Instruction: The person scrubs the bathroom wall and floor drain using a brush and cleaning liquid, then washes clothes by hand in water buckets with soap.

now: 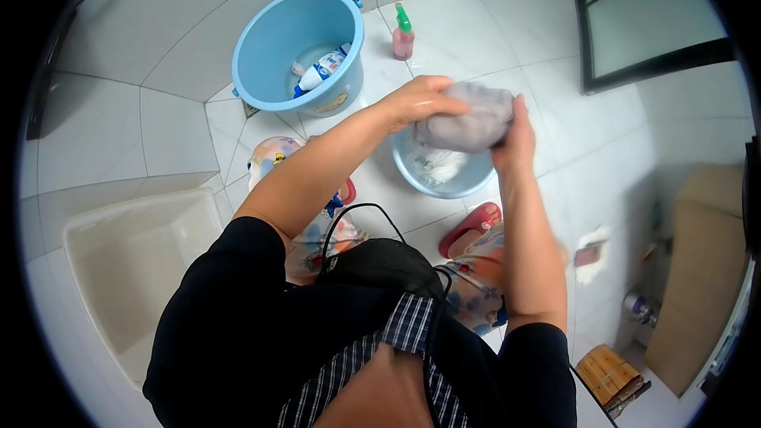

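A bunched grey cloth (469, 120) hangs between my two hands above a small light blue basin (404, 165). On its left side my left hand (424, 101) grips it, with the thumb across the front. My right hand (517, 136) is closed round the right end of the cloth, fingers partly behind it. White wet cloth (440, 166) lies in the basin below, partly covered by the grey one.
A large blue bucket (261, 47) with a white and blue bottle (323, 68) inside stands at the back left. Near it is a pink spray bottle (403, 41). A white tub (79, 230) is at left, a wooden bucket (606, 374) at lower right.
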{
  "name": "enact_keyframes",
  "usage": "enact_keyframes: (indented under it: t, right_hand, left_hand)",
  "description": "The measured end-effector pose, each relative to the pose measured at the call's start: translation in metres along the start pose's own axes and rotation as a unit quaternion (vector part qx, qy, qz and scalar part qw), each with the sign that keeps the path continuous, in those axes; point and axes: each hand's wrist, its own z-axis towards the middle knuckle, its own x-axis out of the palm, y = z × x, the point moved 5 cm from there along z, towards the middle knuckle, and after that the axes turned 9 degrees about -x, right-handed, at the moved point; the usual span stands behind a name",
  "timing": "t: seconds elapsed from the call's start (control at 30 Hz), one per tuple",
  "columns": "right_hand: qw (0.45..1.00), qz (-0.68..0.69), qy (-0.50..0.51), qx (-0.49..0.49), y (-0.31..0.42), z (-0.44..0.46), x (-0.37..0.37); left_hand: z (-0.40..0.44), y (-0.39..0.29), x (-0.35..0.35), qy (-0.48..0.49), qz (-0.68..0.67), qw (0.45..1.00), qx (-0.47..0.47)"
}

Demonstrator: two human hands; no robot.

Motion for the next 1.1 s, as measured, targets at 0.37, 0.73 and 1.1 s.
enact_keyframes:
  t: [0.37,0.73,1.1]
  right_hand:
    - [0.956,-0.288,0.044,0.029,0.004,-0.018,0.011]
    - [0.96,-0.236,0.025,0.151,0.0,-0.028,0.014]
    - [0.977,-0.159,0.141,-0.013,0.001,-0.007,0.017]
  left_hand:
    - [-0.005,-0.01,-0.007,-0.104,-0.015,0.986,0.129]
    - [-0.008,-0.013,-0.004,-0.172,0.126,0.945,0.249]
    - [-0.086,-0.026,0.082,-0.035,0.324,0.779,0.536]
